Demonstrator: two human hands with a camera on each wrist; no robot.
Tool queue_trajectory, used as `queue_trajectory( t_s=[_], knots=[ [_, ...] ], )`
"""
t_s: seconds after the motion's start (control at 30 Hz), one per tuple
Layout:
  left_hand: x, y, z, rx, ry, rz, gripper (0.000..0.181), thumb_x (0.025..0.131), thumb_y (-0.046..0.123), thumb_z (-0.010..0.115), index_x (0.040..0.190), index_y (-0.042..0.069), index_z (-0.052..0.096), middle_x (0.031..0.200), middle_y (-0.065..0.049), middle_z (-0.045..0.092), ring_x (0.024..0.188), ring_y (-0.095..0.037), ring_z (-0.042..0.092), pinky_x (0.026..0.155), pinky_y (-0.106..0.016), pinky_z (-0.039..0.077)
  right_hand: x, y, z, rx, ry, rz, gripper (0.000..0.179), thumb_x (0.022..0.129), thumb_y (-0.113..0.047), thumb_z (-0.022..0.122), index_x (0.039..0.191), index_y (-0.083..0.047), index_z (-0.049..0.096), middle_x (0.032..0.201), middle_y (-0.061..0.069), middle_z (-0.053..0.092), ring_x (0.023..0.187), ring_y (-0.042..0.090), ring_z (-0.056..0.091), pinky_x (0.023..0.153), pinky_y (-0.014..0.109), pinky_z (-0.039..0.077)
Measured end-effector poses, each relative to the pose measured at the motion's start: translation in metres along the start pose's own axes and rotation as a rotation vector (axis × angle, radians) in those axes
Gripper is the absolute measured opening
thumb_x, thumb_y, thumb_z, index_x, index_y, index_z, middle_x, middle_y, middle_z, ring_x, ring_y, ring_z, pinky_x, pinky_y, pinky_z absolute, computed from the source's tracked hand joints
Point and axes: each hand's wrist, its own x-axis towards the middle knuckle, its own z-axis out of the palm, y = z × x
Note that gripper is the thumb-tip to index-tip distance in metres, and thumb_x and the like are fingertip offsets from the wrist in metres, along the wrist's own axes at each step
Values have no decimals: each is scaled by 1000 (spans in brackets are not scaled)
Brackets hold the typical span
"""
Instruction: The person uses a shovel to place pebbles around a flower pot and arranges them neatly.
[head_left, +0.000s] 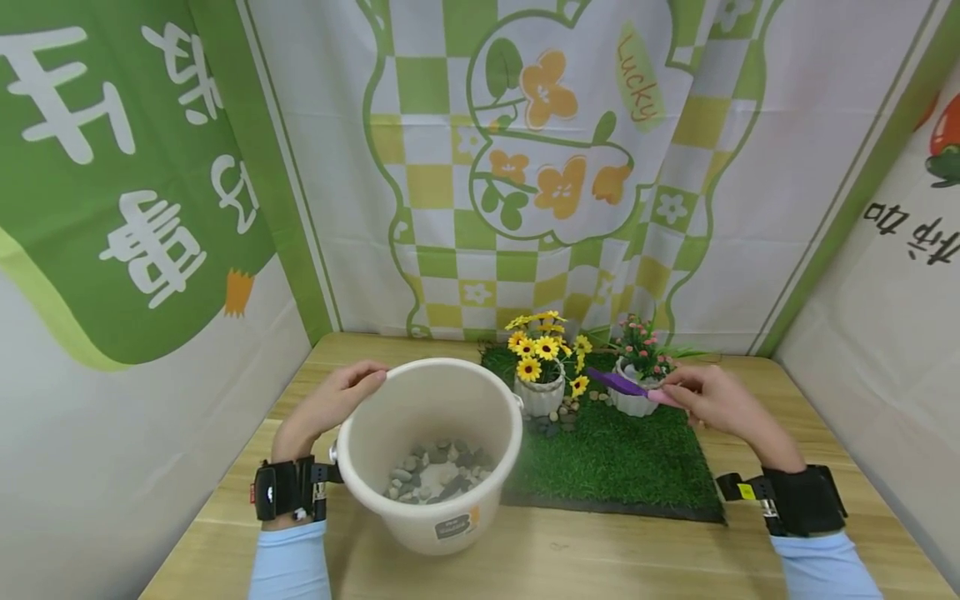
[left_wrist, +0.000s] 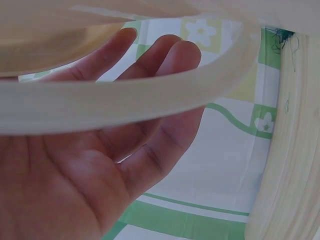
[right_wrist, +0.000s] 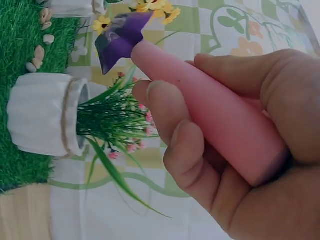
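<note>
A large cream bucket [head_left: 412, 531] stands on the table with grey and white pebbles [head_left: 405, 477] in its bottom. My left hand [head_left: 339, 402] grips its far left rim by the thumb. In the left wrist view, loosely bent fingers [left_wrist: 182, 60] show outside the wall, behind the bucket's handle band [left_wrist: 110, 107]. My right hand [head_left: 716, 406] holds a small trowel by its pink handle [right_wrist: 200, 105], fingers curled round it. The trowel's purple blade [head_left: 617, 382] points left, overlapping the pot of pink flowers [head_left: 633, 406] in the head view.
Artificial turf [head_left: 622, 467] lies right of the bucket. On it, beside the pink flowers, stands a white pot [head_left: 540, 400] of yellow flowers [head_left: 545, 347], with small pebbles [head_left: 551, 429] around its base. A printed curtain [head_left: 517, 275] hangs behind the wooden table [head_left: 600, 554].
</note>
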Motion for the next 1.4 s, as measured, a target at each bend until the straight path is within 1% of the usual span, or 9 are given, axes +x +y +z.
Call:
queue_trajectory(
  t_s=[0.17,0.27,0.37,0.5,0.6,0.73,0.93,1.27,1.4],
  knots=[
    [0,0,0,-5,-7,-15,39,104,34,46,130,8,58,115,-16,66,96,-22,65,80,-35,54,-4,-8,-5,-84,24,-28,21,98,-24,59,108,-9,71,72,-4,63,52,9,52,50,26,39],
    [0,0,0,-6,-10,-10,39,104,34,46,130,7,57,115,-17,66,96,-22,65,80,-35,54,-7,-11,-9,-131,54,-50,17,98,-21,59,104,-11,71,70,-4,62,54,9,53,51,26,38],
    [0,0,0,-4,-6,-2,39,104,33,46,130,6,57,114,-17,66,96,-20,65,80,-34,54,-7,-13,-12,-167,81,-78,15,98,-19,60,102,-12,72,76,-2,67,56,8,56,54,26,40],
    [1,0,0,11,1,1,39,104,34,46,129,7,58,114,-16,66,97,-20,65,80,-34,53,-7,-15,-14,-171,89,-96,12,97,-16,61,100,-12,72,76,-2,66,55,5,54,55,26,40],
    [2,0,0,16,4,6,38,104,34,46,127,8,60,114,-15,67,98,-22,64,81,-35,53,-7,-17,-15,-154,86,-99,11,97,-17,60,97,-13,71,67,-6,60,52,6,53,51,25,39],
    [3,0,0,17,2,22,37,104,33,45,127,7,60,113,-16,67,96,-21,65,80,-35,53,-8,-22,-19,-151,91,-103,12,98,-21,60,97,-15,71,63,-8,57,51,6,52,49,25,37],
    [1,1,-1,22,-1,44,37,105,30,45,128,5,58,113,-18,66,94,-17,65,78,-34,54,-7,-29,-23,-175,103,-120,13,98,-22,60,98,-16,72,67,-7,58,53,3,47,53,25,37],
    [0,1,-1,31,9,30,37,104,32,45,127,7,59,113,-16,67,95,-19,65,78,-34,54,-6,-34,-27,-153,95,-129,13,96,-19,63,102,-13,73,78,-3,69,59,2,55,55,24,45],
    [0,2,1,13,3,7,38,104,34,47,128,7,59,113,-16,66,95,-20,64,79,-34,54,-6,-38,-30,-153,115,-171,12,94,-22,66,99,-15,74,78,-6,68,62,2,55,56,23,45]
  ],
)
